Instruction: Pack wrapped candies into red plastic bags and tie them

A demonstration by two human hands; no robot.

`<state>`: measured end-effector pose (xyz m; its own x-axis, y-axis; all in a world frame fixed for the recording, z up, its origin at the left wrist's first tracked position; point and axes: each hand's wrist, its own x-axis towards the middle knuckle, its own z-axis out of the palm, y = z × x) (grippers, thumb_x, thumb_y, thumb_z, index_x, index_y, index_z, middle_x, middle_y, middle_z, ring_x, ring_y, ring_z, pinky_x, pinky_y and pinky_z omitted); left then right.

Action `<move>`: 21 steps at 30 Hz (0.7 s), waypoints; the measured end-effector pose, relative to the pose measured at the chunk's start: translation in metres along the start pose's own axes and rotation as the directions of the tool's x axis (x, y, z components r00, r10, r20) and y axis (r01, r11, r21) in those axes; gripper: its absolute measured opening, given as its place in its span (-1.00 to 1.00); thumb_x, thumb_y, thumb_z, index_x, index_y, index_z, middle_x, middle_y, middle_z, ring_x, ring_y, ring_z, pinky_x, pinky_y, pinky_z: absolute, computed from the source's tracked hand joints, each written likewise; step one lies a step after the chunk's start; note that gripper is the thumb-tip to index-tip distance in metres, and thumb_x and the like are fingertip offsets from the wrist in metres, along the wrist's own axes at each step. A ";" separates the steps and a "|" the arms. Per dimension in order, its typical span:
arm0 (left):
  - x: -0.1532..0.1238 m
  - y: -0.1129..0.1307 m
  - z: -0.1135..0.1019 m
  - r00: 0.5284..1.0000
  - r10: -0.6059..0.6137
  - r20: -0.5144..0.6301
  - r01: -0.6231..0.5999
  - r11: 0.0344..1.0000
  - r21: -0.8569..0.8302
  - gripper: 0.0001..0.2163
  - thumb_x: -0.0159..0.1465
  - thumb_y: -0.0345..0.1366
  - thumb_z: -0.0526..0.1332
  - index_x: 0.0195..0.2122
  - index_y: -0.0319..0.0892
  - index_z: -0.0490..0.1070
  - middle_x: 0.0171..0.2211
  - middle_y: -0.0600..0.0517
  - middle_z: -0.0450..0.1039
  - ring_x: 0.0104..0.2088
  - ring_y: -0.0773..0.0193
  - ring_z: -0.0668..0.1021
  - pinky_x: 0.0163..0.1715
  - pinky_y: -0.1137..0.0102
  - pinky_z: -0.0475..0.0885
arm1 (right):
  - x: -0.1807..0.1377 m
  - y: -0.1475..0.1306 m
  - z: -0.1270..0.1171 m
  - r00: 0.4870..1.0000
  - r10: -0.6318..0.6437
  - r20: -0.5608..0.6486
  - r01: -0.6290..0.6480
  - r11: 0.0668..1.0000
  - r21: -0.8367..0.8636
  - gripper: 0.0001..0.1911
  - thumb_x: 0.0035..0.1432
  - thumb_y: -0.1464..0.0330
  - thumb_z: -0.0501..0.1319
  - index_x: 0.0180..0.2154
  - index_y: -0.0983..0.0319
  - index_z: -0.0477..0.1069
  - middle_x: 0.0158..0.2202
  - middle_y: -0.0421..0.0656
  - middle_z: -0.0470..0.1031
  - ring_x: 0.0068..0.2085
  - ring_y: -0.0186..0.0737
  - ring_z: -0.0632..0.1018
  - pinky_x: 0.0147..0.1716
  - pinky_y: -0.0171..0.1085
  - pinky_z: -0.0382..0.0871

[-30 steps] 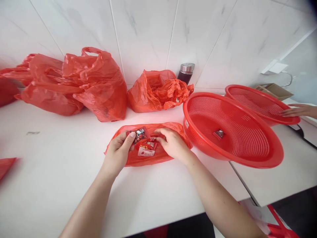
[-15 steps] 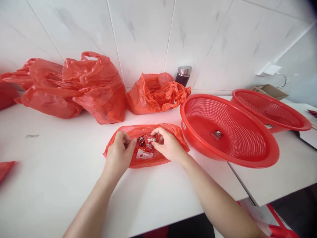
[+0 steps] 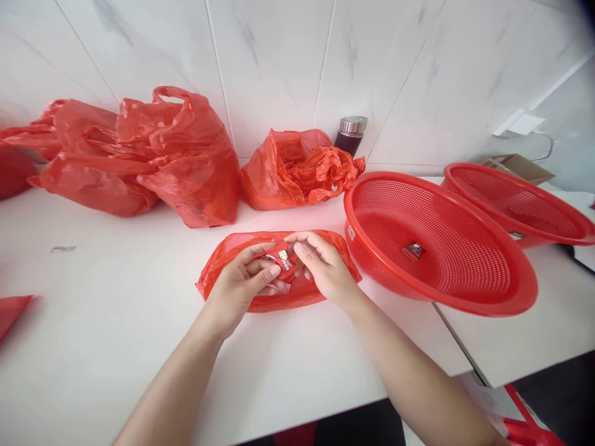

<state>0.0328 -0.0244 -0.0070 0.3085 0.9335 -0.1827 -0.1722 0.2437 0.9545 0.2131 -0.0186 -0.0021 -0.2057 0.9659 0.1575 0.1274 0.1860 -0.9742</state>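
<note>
Several small red candy packets (image 3: 282, 257) with white print are gathered in my left hand (image 3: 239, 282), its thumb pressed on them. Beside their right edge, my right hand (image 3: 325, 266) has its fingers curved and apart; whether a fingertip touches the packets is hard to see. Both hands are over the mouth of a red plastic bag (image 3: 269, 303) lying on the white table. A pale pink-white label piece (image 3: 279, 287) shows below my left fingers, and the bag's inside is partly hidden by my hands.
Full-looking red plastic bags (image 3: 186, 161) stand at the back left, and a crumpled red bag (image 3: 297, 179) is by a dark flask (image 3: 349, 136). On the right are a red basket (image 3: 395, 248) with one packet (image 3: 413, 250) inside and a second red basket (image 3: 515, 204).
The packets have come up out of the bag into my left hand, which has turned palm up. My right fingers have let go of a packet and spread. The view has shifted slightly.
</note>
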 end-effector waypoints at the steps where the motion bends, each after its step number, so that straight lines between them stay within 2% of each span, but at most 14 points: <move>1: 0.001 -0.001 -0.001 1.000 0.016 -0.021 -0.016 0.999 -0.031 -0.60 0.15 -0.16 0.40 -0.03 -0.13 0.39 -0.39 0.07 0.56 -0.38 0.27 0.62 -0.33 0.40 0.53 | 0.000 -0.001 0.001 1.000 0.002 0.015 -0.002 1.000 0.002 -0.75 0.35 0.16 0.03 -0.22 0.15 0.38 -0.33 -0.22 0.43 -0.38 -0.34 0.47 -0.43 -0.35 0.35; 3: 0.002 -0.001 -0.002 0.996 0.048 -0.070 -0.053 0.996 -0.071 -0.67 0.11 -0.18 0.43 -0.15 -0.15 0.45 -0.41 0.08 0.55 -0.41 0.30 0.61 -0.38 0.44 0.53 | -0.002 -0.004 0.003 0.996 0.001 0.084 -0.002 1.000 0.009 -0.68 0.35 0.13 0.02 -0.36 0.17 0.32 -0.40 -0.24 0.39 -0.41 -0.35 0.45 -0.41 -0.35 0.34; 5: 0.001 -0.001 -0.003 0.994 0.064 -0.084 -0.071 0.994 -0.080 -0.72 0.11 -0.20 0.43 -0.21 -0.14 0.46 -0.42 0.09 0.55 -0.40 0.32 0.61 -0.42 0.49 0.51 | -0.003 -0.006 0.005 0.990 0.001 0.142 -0.005 1.000 0.025 -0.69 0.36 0.15 0.03 -0.37 0.18 0.29 -0.42 -0.26 0.38 -0.39 -0.35 0.45 -0.37 -0.35 0.35; 9: -0.001 0.002 -0.002 0.998 0.054 0.035 -0.053 0.998 -0.039 -0.76 0.19 -0.21 0.37 -0.15 -0.13 0.46 -0.31 0.04 0.58 -0.30 0.27 0.62 -0.30 0.41 0.55 | -0.004 -0.006 0.005 0.995 -0.025 0.098 0.029 0.999 -0.041 -0.74 0.35 0.21 0.06 -0.38 0.18 0.27 -0.47 -0.30 0.30 -0.42 -0.37 0.41 -0.40 -0.36 0.28; 11: -0.003 0.004 -0.001 0.997 0.056 0.051 -0.055 0.998 -0.017 -0.72 0.21 -0.19 0.35 -0.08 -0.12 0.46 -0.23 0.01 0.57 -0.26 0.23 0.62 -0.28 0.38 0.56 | -0.004 -0.005 0.003 0.994 -0.053 0.099 0.061 0.995 -0.073 -0.73 0.35 0.24 0.07 -0.41 0.19 0.26 -0.47 -0.30 0.29 -0.40 -0.36 0.40 -0.38 -0.35 0.27; 13: -0.003 0.005 0.000 0.998 0.062 0.001 -0.062 0.998 -0.005 -0.69 0.22 -0.15 0.33 -0.05 -0.12 0.46 -0.19 0.00 0.56 -0.24 0.23 0.61 -0.30 0.38 0.57 | -0.003 -0.005 0.001 0.986 -0.068 0.150 0.079 0.995 -0.068 -0.74 0.35 0.27 0.07 -0.42 0.20 0.27 -0.44 -0.28 0.33 -0.37 -0.35 0.41 -0.34 -0.35 0.28; 15: -0.002 0.005 -0.001 0.994 0.080 -0.068 -0.081 0.997 -0.006 -0.73 0.21 -0.14 0.33 -0.12 -0.15 0.49 -0.22 0.00 0.55 -0.25 0.24 0.60 -0.31 0.41 0.56 | -0.003 -0.005 0.001 0.980 -0.076 0.186 0.092 0.992 -0.081 -0.74 0.35 0.29 0.07 -0.42 0.21 0.27 -0.43 -0.26 0.36 -0.36 -0.35 0.42 -0.33 -0.35 0.28; 18: -0.001 0.003 -0.002 0.986 0.110 -0.123 -0.116 0.992 -0.041 -0.81 0.18 -0.17 0.36 -0.31 -0.19 0.50 -0.31 0.04 0.52 -0.28 0.29 0.58 -0.32 0.46 0.54 | -0.004 -0.006 0.003 0.981 -0.111 0.161 0.130 0.985 -0.116 -0.74 0.35 0.30 0.08 -0.42 0.21 0.28 -0.43 -0.26 0.35 -0.36 -0.36 0.41 -0.32 -0.35 0.27; 21: 0.001 -0.001 -0.002 0.980 0.125 -0.154 -0.139 0.986 -0.087 -0.82 0.18 -0.19 0.37 -0.34 -0.19 0.50 -0.32 0.06 0.47 -0.27 0.32 0.54 -0.31 0.49 0.53 | -0.003 -0.004 0.005 0.983 -0.141 0.116 0.158 0.975 -0.159 -0.74 0.35 0.29 0.07 -0.41 0.21 0.27 -0.43 -0.26 0.31 -0.37 -0.35 0.38 -0.31 -0.34 0.26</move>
<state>0.0312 -0.0234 -0.0088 0.1373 0.9858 -0.0963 -0.2942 0.1334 0.9464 0.2087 -0.0229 0.0006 -0.3331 0.9025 0.2730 0.2457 0.3626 -0.8990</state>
